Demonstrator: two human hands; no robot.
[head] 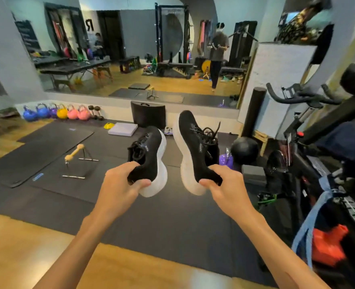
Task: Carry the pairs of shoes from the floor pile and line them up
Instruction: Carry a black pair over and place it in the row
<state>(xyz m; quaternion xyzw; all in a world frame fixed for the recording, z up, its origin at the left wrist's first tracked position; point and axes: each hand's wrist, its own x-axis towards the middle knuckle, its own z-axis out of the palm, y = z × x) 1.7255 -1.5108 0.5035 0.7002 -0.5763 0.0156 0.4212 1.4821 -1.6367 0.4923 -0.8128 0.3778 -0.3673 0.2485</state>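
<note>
- The left shoe (149, 157) is gripped at its heel by the left hand (120, 184), fingers and thumb curled round the black collar and white sole — a hold judged to leave the toe free for setting down.
- It is carried in the air above the dark floor mat (172, 215), touching nothing; its long axis runs away from the person, toe pointing toward the far edge of the mat, sole turned to the right.
- The right shoe (195, 151) is pinched at the heel by the right hand (224, 184), fingers closed on the black knit.
- It too is held clear of the mat, near the other shoe but apart from it — toe up and away, tilted leftward, sole turned to the left, laces hanging loose to the right.
- The two soles face each other, so the pair is judged to be mid-carry, not yet lined up.
- A small light pair (168, 130) is seen at the mat's far edge, by the wall.
</note>
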